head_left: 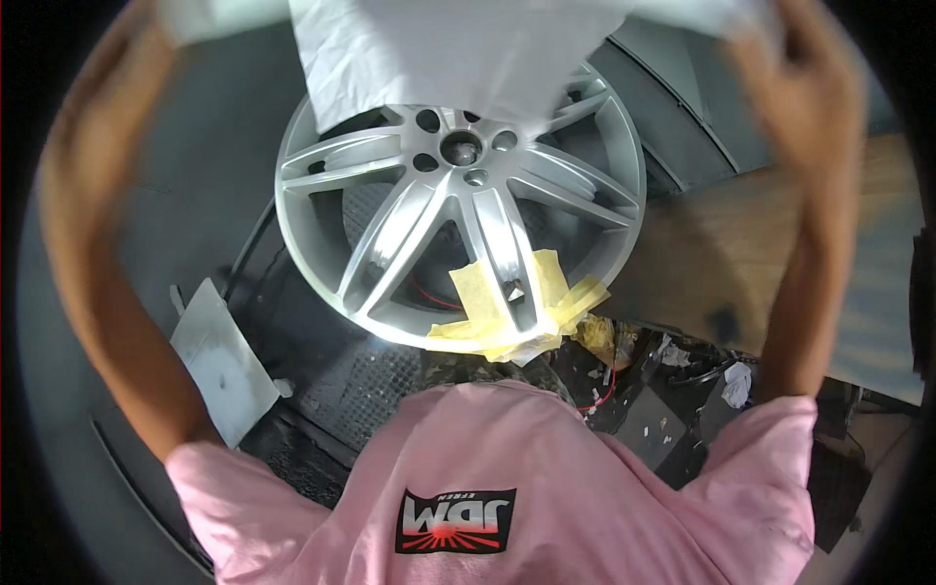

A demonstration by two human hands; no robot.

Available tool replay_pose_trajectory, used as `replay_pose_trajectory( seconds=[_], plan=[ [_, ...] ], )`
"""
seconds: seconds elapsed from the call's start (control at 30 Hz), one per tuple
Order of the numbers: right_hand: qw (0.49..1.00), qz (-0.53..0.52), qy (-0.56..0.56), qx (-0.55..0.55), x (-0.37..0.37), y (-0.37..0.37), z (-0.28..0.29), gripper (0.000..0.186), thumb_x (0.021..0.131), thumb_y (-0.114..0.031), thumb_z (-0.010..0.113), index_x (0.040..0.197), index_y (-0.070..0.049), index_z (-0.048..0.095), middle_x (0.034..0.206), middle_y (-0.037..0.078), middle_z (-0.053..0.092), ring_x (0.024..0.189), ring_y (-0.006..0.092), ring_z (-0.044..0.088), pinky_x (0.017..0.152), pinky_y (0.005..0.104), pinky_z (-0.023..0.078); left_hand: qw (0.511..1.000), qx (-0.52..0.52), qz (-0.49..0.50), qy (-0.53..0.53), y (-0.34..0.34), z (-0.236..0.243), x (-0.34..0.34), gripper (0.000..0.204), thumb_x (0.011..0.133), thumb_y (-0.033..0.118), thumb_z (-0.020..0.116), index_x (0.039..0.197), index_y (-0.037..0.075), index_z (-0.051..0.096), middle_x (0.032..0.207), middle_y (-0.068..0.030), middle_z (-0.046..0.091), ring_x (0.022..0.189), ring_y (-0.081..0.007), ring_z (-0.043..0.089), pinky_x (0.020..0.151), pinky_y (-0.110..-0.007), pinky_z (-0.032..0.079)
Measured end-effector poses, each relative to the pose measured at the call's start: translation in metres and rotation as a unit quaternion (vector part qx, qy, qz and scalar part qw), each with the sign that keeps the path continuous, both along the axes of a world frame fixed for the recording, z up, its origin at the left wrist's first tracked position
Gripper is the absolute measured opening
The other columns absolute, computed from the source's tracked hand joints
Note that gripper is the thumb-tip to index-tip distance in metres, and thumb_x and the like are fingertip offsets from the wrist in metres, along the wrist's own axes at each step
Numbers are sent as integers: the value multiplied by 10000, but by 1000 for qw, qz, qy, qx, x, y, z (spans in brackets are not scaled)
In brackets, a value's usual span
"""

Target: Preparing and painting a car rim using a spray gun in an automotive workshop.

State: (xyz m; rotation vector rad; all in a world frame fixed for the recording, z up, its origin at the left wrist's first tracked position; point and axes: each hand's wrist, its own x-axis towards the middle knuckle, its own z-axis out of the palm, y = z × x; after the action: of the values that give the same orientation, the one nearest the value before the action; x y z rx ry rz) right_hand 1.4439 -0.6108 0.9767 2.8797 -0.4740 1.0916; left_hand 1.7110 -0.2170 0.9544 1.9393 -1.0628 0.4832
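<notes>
Both my arms are raised, one on each side of a silver alloy wheel point(390, 210). Between them a white sheet point(390, 54), cloth or paper, stretches across the top of the view and hangs over the wheel's far part. At the upper left my left hand point(132, 68) is closed on one end of the sheet. My right hand point(792, 93), upper right, grips the other end; both hands are blurred and partly cut off by the view's edge. Yellow masking paper and tape point(478, 297) cover the rim at the near spoke.
A wooden board point(721, 258) lies right of the wheel. To the left is a whitish panel point(224, 366). Below the wheel are a dark textured surface point(375, 390), scraps of crumpled paper point(738, 383) and a thin red cord point(606, 398).
</notes>
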Motion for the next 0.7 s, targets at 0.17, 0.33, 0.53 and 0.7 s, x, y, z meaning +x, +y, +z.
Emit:
replay_pose_trajectory(
  seconds=[0.17,0.33,0.53,0.7],
  plan=[
    [906,264,210,254,-50,63,-176,412,709,100,740,1076,-84,695,1039,90,602,1007,301,611,881,384,513,925,296,-231,59,-26,-143,-107,473,669,-173,692,1060,78,781,1040,-79,647,998,-257,628,896,-396,520],
    [907,244,256,228,-74,73,-213,434,745,77,708,1140,-103,716,1062,84,596,1023,292,597,894,399,504,909,354,-212,55,-27,-173,-128,436,683,-79,758,1090,76,773,1071,-81,621,995,-284,592,909,-392,506],
    [896,216,205,328,-91,76,-197,402,812,-65,738,1210,-122,714,1104,82,602,1056,287,590,951,425,471,916,331,-214,69,-43,-154,-156,442,753,205,853,1162,77,745,1156,-105,598,1092,-299,557,930,-427,499],
    [895,274,231,268,-85,64,-215,204,881,-123,727,1069,-56,683,1093,100,604,1013,296,617,906,443,476,922,344,-177,21,-58,-180,-168,299,775,160,844,1016,50,705,1089,-88,608,1067,-288,591,885,-429,515]
  ],
)
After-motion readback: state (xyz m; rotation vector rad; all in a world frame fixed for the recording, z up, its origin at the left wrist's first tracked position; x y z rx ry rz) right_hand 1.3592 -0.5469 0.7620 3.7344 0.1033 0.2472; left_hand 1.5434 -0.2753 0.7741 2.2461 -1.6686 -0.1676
